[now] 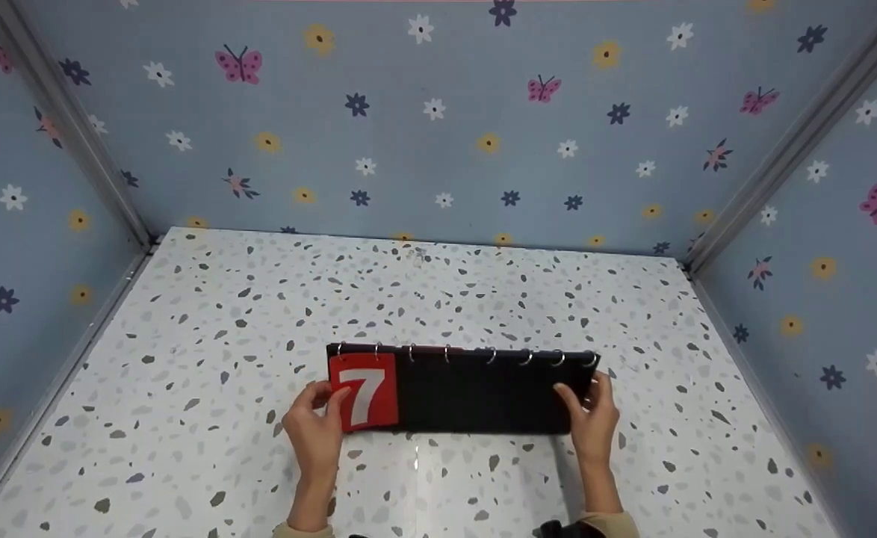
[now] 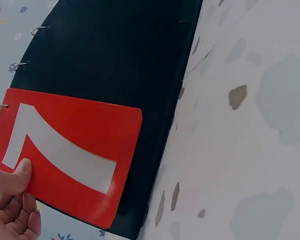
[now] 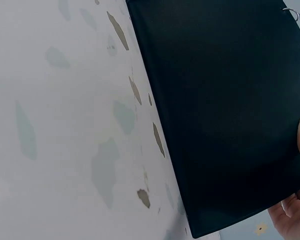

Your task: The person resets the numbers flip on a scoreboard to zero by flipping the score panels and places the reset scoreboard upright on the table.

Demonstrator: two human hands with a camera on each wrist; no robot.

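A long black flip scoreboard (image 1: pixel 483 392) with metal rings along its top edge is held up at the near middle of the table. At its left end hangs a red number card (image 2: pixel 85 145) with a white 7; the rest of the front is plain black. My left hand (image 1: pixel 317 426) pinches the left end, its thumb over the red card and its fingers behind. At the opposite end my right hand (image 1: pixel 594 418) grips the black board, thumb on the front. In the right wrist view only the black face (image 3: pixel 225 115) and part of that hand show.
Under the board lies a white speckled table (image 1: pixel 259 299). Blue panels with flowers and butterflies rise at the back (image 1: pixel 438 149), the left (image 1: pixel 35 224) and the right (image 1: pixel 842 299). Grey metal posts (image 1: pixel 72 127) join them at the corners.
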